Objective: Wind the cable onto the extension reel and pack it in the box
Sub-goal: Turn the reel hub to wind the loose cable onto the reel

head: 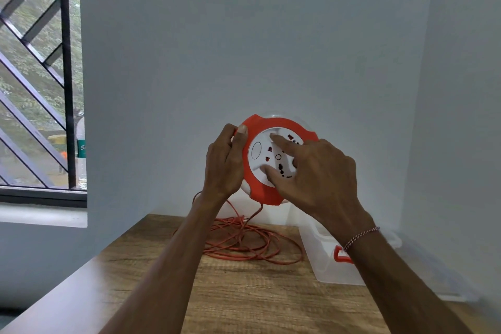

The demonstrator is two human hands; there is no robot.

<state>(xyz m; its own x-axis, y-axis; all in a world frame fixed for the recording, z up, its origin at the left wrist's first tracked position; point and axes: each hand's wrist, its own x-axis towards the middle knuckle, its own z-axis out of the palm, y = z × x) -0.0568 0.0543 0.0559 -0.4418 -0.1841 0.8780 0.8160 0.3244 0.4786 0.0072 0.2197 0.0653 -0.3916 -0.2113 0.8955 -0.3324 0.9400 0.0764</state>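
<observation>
The extension reel [273, 160] is round, with an orange rim and a white face with sockets, held up in the air above the table's [244, 293] far edge. The left hand [225, 163] grips its rim. The right hand [317, 168] presses spread fingers on the white face. The orange cable [252, 238] hangs down and lies in loose loops near the table's far edge, beside a clear box [325, 260] at the far right corner.

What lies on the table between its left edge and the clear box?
In the head view, the loose orange cable lies coiled on the wooden table, left of the box.

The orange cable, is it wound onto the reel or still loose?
Mostly loose: the orange cable lies in coils on the table, one strand rising to the reel.
</observation>
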